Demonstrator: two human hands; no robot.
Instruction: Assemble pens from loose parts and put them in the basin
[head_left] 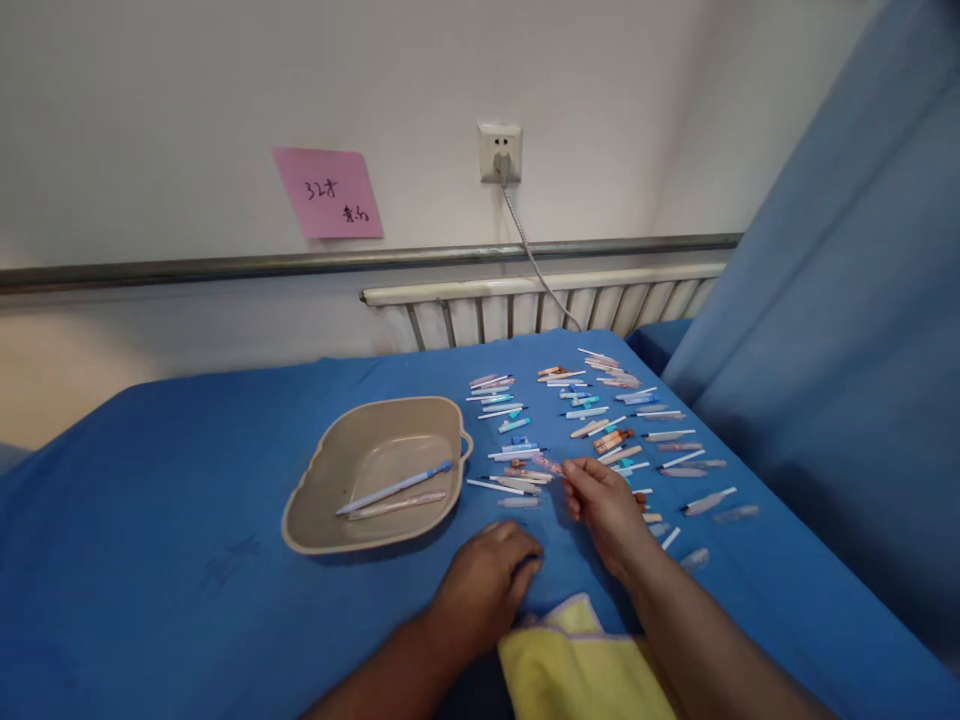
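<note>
My right hand (604,505) pinches a slim pink patterned pen piece (549,464) between thumb and fingers, above the middle rows of pen parts. Beside it on the left, my left hand (487,580) rests low over the blue cloth, fingers loosely curled and thumb apart, with nothing visible in it. Just beyond that hand lies a group of pen parts (517,487), with white sticks and pale barrels. Left of both hands stands a beige plastic basin (315,530); a blue pen (394,490) and a pinkish pen (397,505) lie inside it.
Several rows of pen parts (682,462) spread over the right side of the blue cloth (187,480). A yellow cloth (585,670) lies at the front edge. Behind are a metal rail (247,268) and a plugged-in cable (536,265). A blue curtain (840,300) hangs at right.
</note>
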